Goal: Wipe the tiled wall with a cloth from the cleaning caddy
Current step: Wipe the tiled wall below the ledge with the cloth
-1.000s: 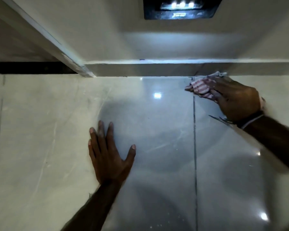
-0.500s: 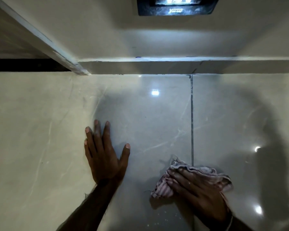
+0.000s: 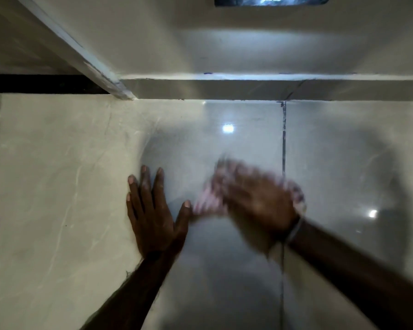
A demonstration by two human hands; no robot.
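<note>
2 hands: left hand [image 3: 153, 217] flat on tiled wall [image 3: 57, 186]; right hand [image 3: 260, 201] presses 1 cloth [image 3: 206, 201].

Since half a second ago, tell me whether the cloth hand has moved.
Yes. The right hand with the cloth has swept up and leftward, away from the vertical grout line, toward the left hand braced flat on the tiled wall.

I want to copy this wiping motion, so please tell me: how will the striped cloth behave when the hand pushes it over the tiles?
The cloth looks floppy: it is bunched under the right hand, without any stiff edge. It probably slides easily, because the tiled wall is glossy and reflects lights. It seems light, since one flat hand moves it.
</note>
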